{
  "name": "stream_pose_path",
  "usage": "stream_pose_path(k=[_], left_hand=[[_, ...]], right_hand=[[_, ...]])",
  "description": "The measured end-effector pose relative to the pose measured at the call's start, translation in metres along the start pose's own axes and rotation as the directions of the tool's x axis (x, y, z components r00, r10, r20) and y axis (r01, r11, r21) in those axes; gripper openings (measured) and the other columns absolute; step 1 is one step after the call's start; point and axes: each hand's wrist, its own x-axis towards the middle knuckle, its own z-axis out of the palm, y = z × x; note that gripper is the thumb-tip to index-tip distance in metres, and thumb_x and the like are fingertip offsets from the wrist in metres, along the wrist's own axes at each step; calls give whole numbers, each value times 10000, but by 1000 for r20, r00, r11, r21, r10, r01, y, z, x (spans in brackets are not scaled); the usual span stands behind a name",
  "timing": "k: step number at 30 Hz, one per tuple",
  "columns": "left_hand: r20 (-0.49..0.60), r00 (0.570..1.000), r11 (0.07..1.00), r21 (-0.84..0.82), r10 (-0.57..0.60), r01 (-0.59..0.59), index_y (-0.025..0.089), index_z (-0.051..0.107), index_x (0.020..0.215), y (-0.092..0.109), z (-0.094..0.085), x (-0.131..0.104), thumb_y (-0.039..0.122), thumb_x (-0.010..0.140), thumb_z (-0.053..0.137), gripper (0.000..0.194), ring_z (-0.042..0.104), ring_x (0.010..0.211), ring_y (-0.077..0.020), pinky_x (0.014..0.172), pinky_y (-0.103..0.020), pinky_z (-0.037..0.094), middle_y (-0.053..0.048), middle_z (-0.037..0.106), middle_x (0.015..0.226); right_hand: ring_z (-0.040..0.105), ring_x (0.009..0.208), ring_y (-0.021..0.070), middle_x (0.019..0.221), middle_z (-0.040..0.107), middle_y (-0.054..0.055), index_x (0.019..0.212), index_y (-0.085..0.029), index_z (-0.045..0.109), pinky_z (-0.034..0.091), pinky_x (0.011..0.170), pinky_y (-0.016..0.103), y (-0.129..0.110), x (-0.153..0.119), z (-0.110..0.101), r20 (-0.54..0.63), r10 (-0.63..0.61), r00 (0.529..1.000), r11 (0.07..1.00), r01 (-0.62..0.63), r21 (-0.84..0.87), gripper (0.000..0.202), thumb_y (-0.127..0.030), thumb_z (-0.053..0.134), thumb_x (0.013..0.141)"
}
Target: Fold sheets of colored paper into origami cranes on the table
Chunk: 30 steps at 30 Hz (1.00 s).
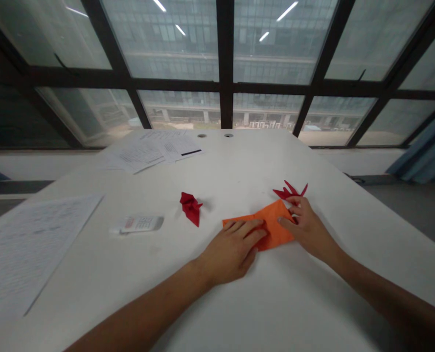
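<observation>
A sheet of orange origami paper [275,226] lies on the white table with a fold across it. My left hand [230,250] rests on its left part, fingers stretched out and pressing it down. At the right edge, my right hand [309,227] has the paper between thumb and fingers. Just behind that hand lies a red folded-paper piece with pointed tips [290,189], partly hidden by my fingers. Another red folded-paper figure [191,208] sits to the left of the orange paper.
A white tube-like item with printing [140,224] lies on the left of the table [217,313]. A large printed sheet [30,249] covers the near left, and several more papers [144,150] overlap at the far left. Windows stand behind the table's far edge.
</observation>
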Motion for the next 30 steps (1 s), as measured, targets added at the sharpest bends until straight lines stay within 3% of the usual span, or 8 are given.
stream_pose_path(k=[4, 8, 12, 14, 18, 21, 24, 30], left_hand=[[33, 999, 1000, -1, 13, -13, 255, 516, 1429, 1, -2, -1, 175, 939, 502, 496, 498, 1321, -275, 1130, -462, 368, -35, 520, 1528], [50, 999, 1000, 15, -3, 2, 277, 541, 1415, 2, -6, 1, 166, 914, 533, 514, 502, 1310, -275, 1137, -467, 345, -18, 590, 1458], [42, 999, 998, 63, -31, 28, 251, 597, 1342, 0, -7, 2, 182, 910, 545, 440, 515, 1310, -279, 1152, -468, 335, -43, 616, 1425], [17, 997, 994, 82, -71, 69, 233, 608, 1315, 0, -7, 1, 242, 925, 553, 394, 518, 1307, -291, 1147, -476, 346, -57, 628, 1402], [-19, 989, 986, 85, -144, 145, 211, 614, 1281, -1, -5, 0, 387, 932, 586, 392, 519, 1291, -312, 1126, -484, 379, -76, 632, 1375], [-21, 987, 984, 76, -160, 161, 205, 616, 1256, -1, -3, -1, 400, 928, 597, 382, 521, 1276, -311, 1118, -483, 390, -76, 633, 1363], [-32, 986, 984, 60, -166, 167, 213, 611, 1253, -3, -1, -1, 396, 918, 618, 382, 518, 1271, -312, 1114, -485, 392, -73, 630, 1356], [-36, 986, 986, 27, -164, 165, 219, 627, 1189, -4, 2, -1, 438, 952, 590, 325, 540, 1214, -302, 1076, -478, 417, -74, 655, 1272]], right_hand=[[641, 599, 184, 794, 720, 10, 1334, -247, 493, 489, 558, 298, -3, 7, -14, 159, -46, 986, 978, 77, -195, 475, -364, 613, 889], [640, 537, 182, 859, 759, 18, 1622, -239, 123, 488, 534, 300, -14, 9, -35, 181, -75, 981, 933, 133, -334, 855, -317, 588, 908], [745, 835, 240, 985, 786, 56, 1406, -246, 582, 576, 750, 356, -18, 10, -49, 465, -128, 876, 874, 321, -364, 471, -225, 451, 955], [736, 988, 253, 1096, 780, 49, 1267, -261, 690, 571, 881, 381, -17, 9, -50, 539, -173, 824, 851, 401, -339, 420, -170, 450, 934], [693, 1094, 260, 1244, 727, 41, 1267, -292, 688, 543, 990, 414, -14, 8, -42, 557, -294, 777, 760, 543, -357, 449, -109, 534, 888], [653, 1107, 262, 1209, 689, 65, 1260, -298, 685, 537, 997, 436, -12, 8, -33, 561, -373, 739, 669, 633, -388, 449, -90, 598, 872], [629, 1057, 255, 1137, 640, 84, 1164, -280, 726, 546, 961, 441, -8, 8, -26, 530, -439, 725, 582, 679, -446, 355, -90, 632, 879], [545, 1233, 314, 1354, 580, 96, 1035, -266, 743, 468, 1051, 541, -3, 8, -24, 500, -539, 678, 463, 734, -497, 225, -128, 634, 894]])
